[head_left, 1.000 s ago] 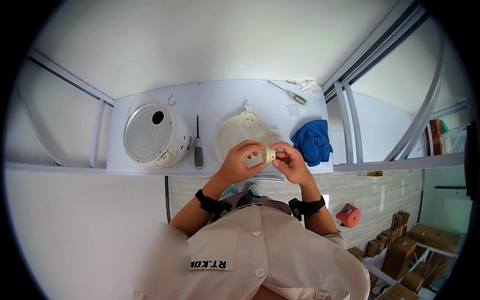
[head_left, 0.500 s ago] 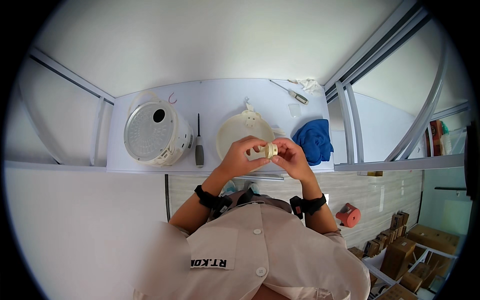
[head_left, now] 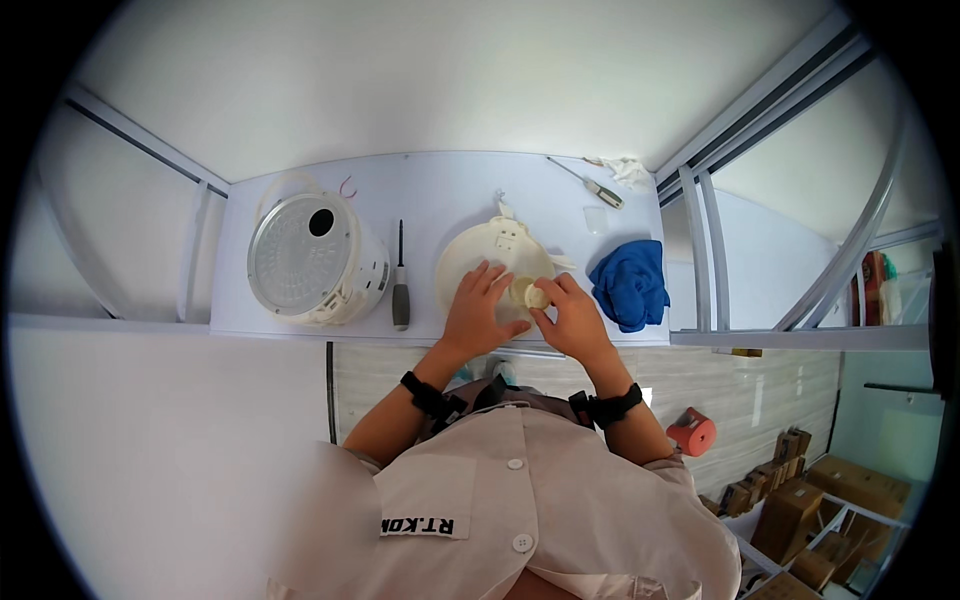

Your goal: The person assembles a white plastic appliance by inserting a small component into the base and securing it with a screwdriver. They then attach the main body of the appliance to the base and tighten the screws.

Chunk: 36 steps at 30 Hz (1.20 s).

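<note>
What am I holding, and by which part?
The right hand pinches a small cream piece by its edge; whether the left hand grips anything is unclear.

The bare left hand (head_left: 473, 318) lies back upward, its slender fingers (head_left: 484, 281) spread and pointing away from the body, its thumb (head_left: 516, 328) stretched out sideways toward the other hand. The bare right hand (head_left: 575, 322) is just beside it and apart from it, angled inward, forefinger and thumb bent toward each other in a pinch – the two thumb tips are near one another. Behind each hand, nearer the body, come the black-banded left wrist (head_left: 430, 398) and the black-banded right wrist (head_left: 610, 406). The bare left forearm (head_left: 385, 428) and bare right forearm (head_left: 640, 438) slant inward toward the hands.
</note>
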Available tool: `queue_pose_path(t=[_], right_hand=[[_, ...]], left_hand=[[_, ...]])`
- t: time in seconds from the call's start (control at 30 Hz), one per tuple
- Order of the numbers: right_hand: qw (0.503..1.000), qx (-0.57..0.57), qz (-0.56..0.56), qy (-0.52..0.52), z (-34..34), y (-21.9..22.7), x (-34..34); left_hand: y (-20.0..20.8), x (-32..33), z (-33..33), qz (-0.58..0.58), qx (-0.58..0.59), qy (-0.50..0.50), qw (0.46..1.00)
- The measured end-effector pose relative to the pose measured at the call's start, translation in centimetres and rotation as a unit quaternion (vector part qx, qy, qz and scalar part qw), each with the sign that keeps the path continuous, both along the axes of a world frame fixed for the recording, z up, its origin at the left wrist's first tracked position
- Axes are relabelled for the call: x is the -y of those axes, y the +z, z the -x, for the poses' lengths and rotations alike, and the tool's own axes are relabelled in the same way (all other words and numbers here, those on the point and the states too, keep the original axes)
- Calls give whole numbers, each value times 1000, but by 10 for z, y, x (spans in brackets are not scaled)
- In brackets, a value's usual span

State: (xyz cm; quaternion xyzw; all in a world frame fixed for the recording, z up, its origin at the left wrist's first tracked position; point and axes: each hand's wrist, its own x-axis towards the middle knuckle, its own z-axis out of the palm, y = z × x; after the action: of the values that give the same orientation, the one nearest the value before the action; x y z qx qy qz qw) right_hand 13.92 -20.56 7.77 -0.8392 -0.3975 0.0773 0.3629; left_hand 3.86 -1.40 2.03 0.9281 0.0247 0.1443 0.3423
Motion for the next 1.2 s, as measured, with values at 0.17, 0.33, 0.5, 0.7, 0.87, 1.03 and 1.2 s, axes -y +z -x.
queue_pose_path(t=[0.17, 0.33, 0.5, 0.7, 0.87, 1.03, 1.2], right_hand=[[998, 47, 43, -4, -3, -8, -10], [996, 49, 77, -3, -7, -10, -19], [993, 59, 99, -11, -7, -20, -26], [993, 57, 99, -33, -6, -19, -21], [994, 58, 83, -37, -7, -23, -18], [994, 52, 76, -55, -5, -22, -22], [995, 57, 68, -39, -3, -21, -32]], left_hand=[[-16, 3, 1, 6, 0, 3, 1000], [-23, 4, 1, -2, 6, 6, 1000], [-25, 4, 0, -5, 12, 10, 1000], [-23, 3, 1, -17, 5, 13, 1000], [-24, 3, -3, -16, 12, 19, 1000], [-21, 3, -6, -23, -17, 24, 999], [-26, 3, -6, -29, -8, 29, 999]])
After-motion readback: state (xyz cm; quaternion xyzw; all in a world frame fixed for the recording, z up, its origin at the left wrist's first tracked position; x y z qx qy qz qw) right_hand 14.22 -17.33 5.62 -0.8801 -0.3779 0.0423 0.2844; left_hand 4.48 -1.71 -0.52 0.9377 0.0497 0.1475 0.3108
